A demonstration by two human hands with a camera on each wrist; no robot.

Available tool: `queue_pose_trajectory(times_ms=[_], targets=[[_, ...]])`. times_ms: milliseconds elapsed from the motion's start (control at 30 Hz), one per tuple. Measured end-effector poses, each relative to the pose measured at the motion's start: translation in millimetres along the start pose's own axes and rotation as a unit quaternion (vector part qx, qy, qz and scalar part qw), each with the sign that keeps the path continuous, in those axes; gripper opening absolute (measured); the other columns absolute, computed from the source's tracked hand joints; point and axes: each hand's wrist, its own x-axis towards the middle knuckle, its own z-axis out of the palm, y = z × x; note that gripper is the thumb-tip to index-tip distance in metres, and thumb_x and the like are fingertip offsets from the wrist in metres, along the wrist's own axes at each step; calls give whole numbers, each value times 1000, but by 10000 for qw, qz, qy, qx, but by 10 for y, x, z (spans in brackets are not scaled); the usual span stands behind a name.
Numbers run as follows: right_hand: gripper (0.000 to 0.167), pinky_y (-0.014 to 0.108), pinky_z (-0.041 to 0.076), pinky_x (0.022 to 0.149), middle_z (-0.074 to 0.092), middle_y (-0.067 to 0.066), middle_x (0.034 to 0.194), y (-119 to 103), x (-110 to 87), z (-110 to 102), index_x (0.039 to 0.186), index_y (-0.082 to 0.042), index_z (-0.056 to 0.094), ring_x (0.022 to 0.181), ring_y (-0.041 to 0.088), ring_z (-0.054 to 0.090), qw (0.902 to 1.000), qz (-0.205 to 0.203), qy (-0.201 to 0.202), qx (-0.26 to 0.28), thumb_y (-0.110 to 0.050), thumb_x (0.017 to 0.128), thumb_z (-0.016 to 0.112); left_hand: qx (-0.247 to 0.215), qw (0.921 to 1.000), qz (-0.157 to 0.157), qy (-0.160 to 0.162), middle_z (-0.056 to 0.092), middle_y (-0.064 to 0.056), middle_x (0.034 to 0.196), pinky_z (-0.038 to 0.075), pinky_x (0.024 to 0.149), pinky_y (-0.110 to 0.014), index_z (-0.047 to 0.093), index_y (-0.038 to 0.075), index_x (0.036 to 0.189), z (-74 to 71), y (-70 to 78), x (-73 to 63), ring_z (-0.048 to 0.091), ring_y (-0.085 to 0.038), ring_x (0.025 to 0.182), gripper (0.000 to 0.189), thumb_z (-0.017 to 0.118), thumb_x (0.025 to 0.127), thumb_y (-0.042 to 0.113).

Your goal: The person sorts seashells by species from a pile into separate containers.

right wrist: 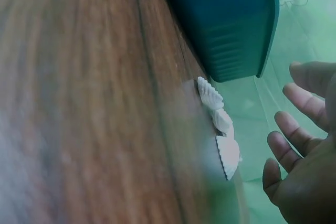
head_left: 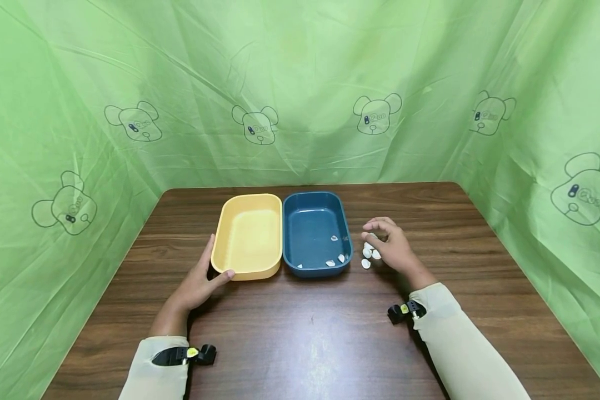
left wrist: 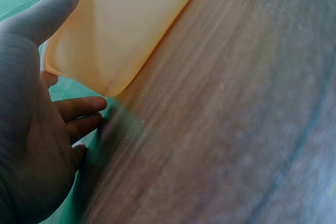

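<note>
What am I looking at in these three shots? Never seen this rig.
No robot here: a person's two bare hands. The wide picture comes from a head-worn camera looking forward and down; the other two come from cameras worn on each wrist. On the wooden table sit a yellow tray and, beside it, a blue tray with a few small pale shells inside. More white shells lie right of the blue tray. The left hand grips the yellow tray's near-left corner. The right hand is over the loose shells, with nothing visibly held.
</note>
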Motion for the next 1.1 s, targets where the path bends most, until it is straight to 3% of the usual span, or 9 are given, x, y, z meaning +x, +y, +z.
queue_pose_trajectory(times_ms=[100, 167, 400, 567, 667, 900, 1100], targets=[[22, 55, 49, 110, 66, 23, 132, 52, 6, -9, 119, 10, 74, 128, 29, 58, 9999, 42, 155, 42, -6, 103, 75, -3, 10000, 13, -3, 0, -17, 185, 13, 130, -76, -9, 33, 176, 0, 7, 0, 7, -49, 170, 118, 80, 100, 29], [22, 55, 48, 110, 67, 24, 131, 89, 11, -12, 118, 11, 74, 127, 28, 58, 9995, 88, 301, 30, -4, 102, 75, -1, 10000, 18, -3, 0, -18, 185, 13, 130, -76, -9, 32, 177, 0, 8, -2, 7, -49, 170, 118, 80, 100, 29], [25, 39, 49, 104, 65, 25, 130, 144, 7, -38, 121, 12, 73, 123, 22, 56, 9986, 218, 483, -7, 0, 100, 76, -12, 10000, 39, -3, 1, -18, 185, 14, 130, -75, -9, 32, 177, -1, 4, -7, 8, -49, 169, 118, 80, 100, 29], [30, 27, 45, 103, 63, 27, 135, 186, 6, -57, 126, 13, 71, 128, 27, 54, 9988, 225, 427, 7, 4, 98, 75, -27, 10000, 69, -10, 1, -18, 185, 14, 130, -75, -9, 33, 176, 1, 14, -10, 8, -49, 169, 117, 80, 100, 29], [31, 26, 46, 104, 62, 28, 136, 230, 4, -69, 127, 14, 70, 129, 30, 54, 9985, 260, 475, 56, 6, 98, 74, -38, 10000, 85, -18, 1, -18, 185, 14, 130, -76, -9, 33, 176, 4, 20, -10, 8, -49, 169, 117, 80, 100, 29], [28, 34, 44, 110, 62, 32, 133, 307, 10, -77, 127, 15, 70, 131, 40, 55, 9983, 255, 499, -138, 7, 99, 71, -10, 10000, 67, -14, 1, -18, 185, 14, 130, -75, -9, 32, 176, 2, 17, -10, 8, -49, 169, 117, 79, 100, 29], [28, 54, 34, 117, 64, 36, 132, 406, 27, -75, 126, 16, 70, 132, 52, 53, 9970, 95, 430, -635, 10, 98, 69, 3, 10000, 20, -8, 2, -19, 185, 13, 130, -75, -9, 31, 177, 1, 20, -10, 8, -49, 169, 117, 80, 100, 29]])
